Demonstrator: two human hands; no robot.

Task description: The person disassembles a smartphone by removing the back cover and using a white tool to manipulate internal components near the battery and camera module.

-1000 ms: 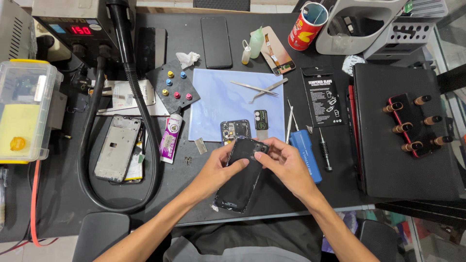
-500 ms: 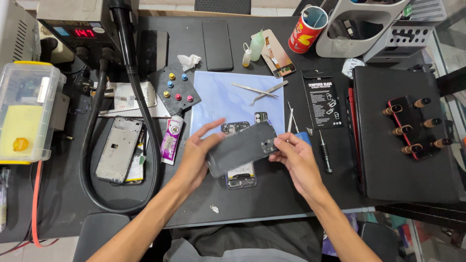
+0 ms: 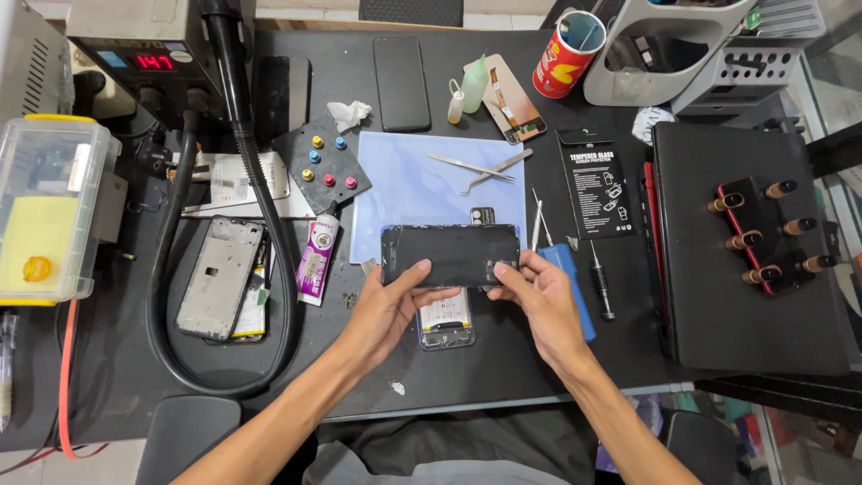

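Both hands hold a dark flat phone part, the panel [image 3: 451,255], lying sideways just above the desk [image 3: 503,359]. The left hand [image 3: 388,310] grips its left end, with the thumb on top and the fingers under it. The right hand [image 3: 537,301] pinches the right end with its fingertips. The hands are apart, one at each end, and both are clamped on the panel.

The panel is near the front middle of the desk, over the lower edge of a pale blue mat [image 3: 422,184]. Right under it, between the two hands, lies an open phone [image 3: 445,321] with its insides showing.

On the mat lie tweezers [image 3: 478,169] and a small black chip [image 3: 482,216]. Just right of the panel are a blue tool [image 3: 575,296] and a screwdriver [image 3: 600,286]. A black packet [image 3: 597,189] lies near them.

To the left, a thick black hose [image 3: 269,233] loops round a phone frame [image 3: 221,277]. A glue tube [image 3: 316,256] lies just beside the hose. A dark plate with coloured knobs [image 3: 323,162] sits above it. A clear box [image 3: 40,211] with a yellow lid stands at the far left.

At the back are a black phone [image 3: 401,83], a small green bottle [image 3: 474,84] and a red can [image 3: 566,56]. A big black case [image 3: 745,260] fills the right side
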